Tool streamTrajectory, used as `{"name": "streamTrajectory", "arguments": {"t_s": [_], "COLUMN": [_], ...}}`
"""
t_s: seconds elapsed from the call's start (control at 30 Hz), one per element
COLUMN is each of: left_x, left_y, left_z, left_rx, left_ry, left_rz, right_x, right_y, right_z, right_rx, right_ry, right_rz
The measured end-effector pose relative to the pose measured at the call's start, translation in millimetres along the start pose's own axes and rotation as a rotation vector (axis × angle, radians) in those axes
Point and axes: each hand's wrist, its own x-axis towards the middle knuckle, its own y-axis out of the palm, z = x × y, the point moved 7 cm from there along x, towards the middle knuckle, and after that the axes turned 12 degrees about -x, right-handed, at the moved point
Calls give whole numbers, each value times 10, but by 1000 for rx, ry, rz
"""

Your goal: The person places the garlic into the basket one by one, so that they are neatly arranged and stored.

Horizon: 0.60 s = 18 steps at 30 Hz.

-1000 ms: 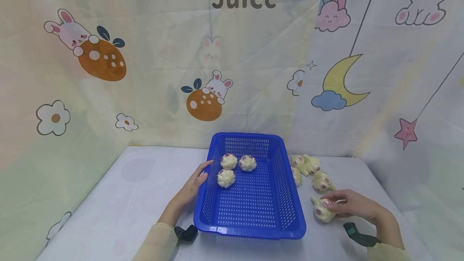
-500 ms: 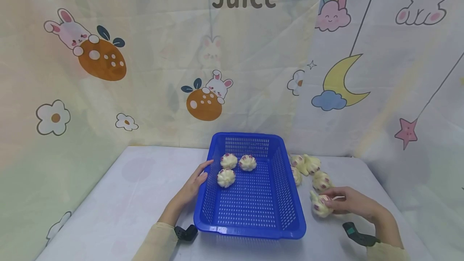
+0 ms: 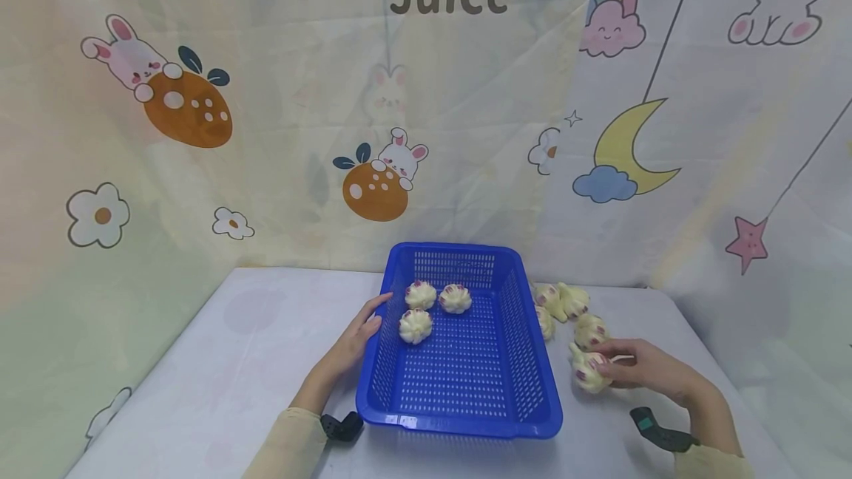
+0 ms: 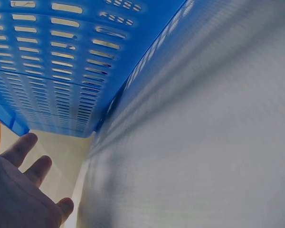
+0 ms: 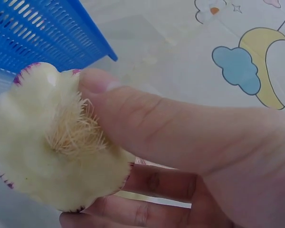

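My right hand (image 3: 655, 374) pinches a garlic bulb (image 3: 590, 372) beside the basket's right wall. In the right wrist view its thumb presses near the bulb's (image 5: 33, 147) tan root tuft, with fingers underneath. Another garlic bulb (image 3: 590, 331) lies right behind it. My left hand (image 3: 353, 342) touches the left side of the blue plastic basket (image 3: 459, 427), its fingers fairly straight along the wall. In the left wrist view the fingers (image 4: 38, 168) spread beside the slotted blue wall. Inside the basket, at the back left, sit three garlic bulbs (image 3: 416, 326).
Several more garlic bulbs (image 3: 572, 301) lie on the white tabletop (image 3: 266, 346) behind the right hand, one partly hidden by the basket wall. A printed cloth backdrop (image 3: 286, 109) hangs behind the table. Each wrist wears a black camera mount (image 3: 662, 435).
My right hand has moved the garlic bulb slightly away from me, toward the bulb behind it. The left hand and the basket stay as they were.
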Motion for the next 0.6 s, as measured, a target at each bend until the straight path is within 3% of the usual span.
{"name": "streamTrajectory", "arguments": {"t_s": [0.6], "left_x": [-5], "left_y": [-7], "left_z": [13], "left_rx": [-2], "left_ry": [-21], "left_rz": [-6], "right_x": [2], "right_y": [-51], "right_z": [23], "right_rx": [-16], "right_ry": [23], "right_rz": [-61]}}
